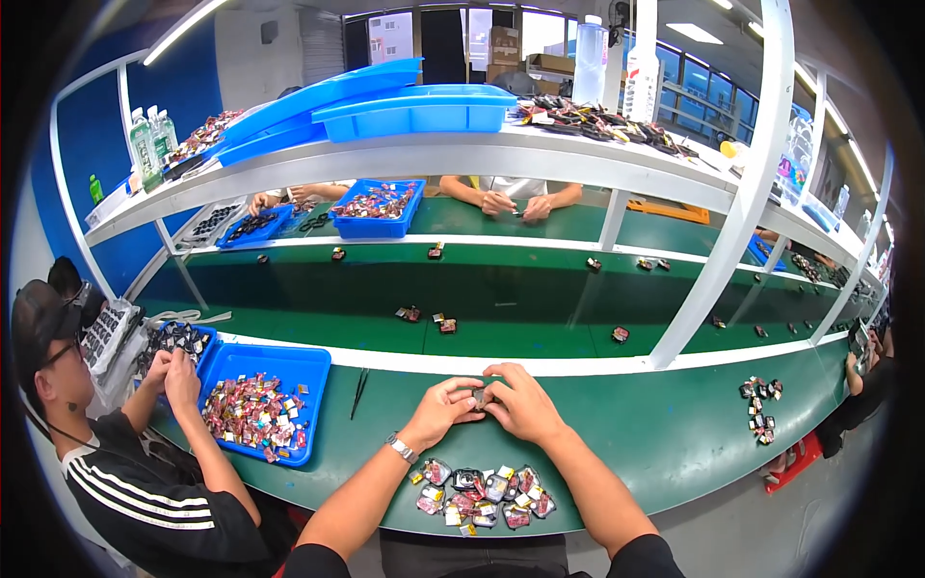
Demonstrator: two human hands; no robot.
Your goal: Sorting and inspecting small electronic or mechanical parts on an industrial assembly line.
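Note:
My left hand (441,412) and my right hand (523,401) meet over the green bench, fingers closed from both sides around a small dark casing-like piece (479,397). Most of that piece is hidden by my fingers. Between my forearms, at the bench's near edge, lies a pile of small dark casings (488,499) with red, white and yellow parts in them. Black tweezers (358,393) rest on the bench to the left of my hands.
A blue tray (321,371) of small red-and-white electronic parts stands at left, beside a co-worker (145,453). Beyond a white rail (405,363), a dark green conveyor (520,323) carries scattered units. A white post (718,250) rises at right, near more units (761,390).

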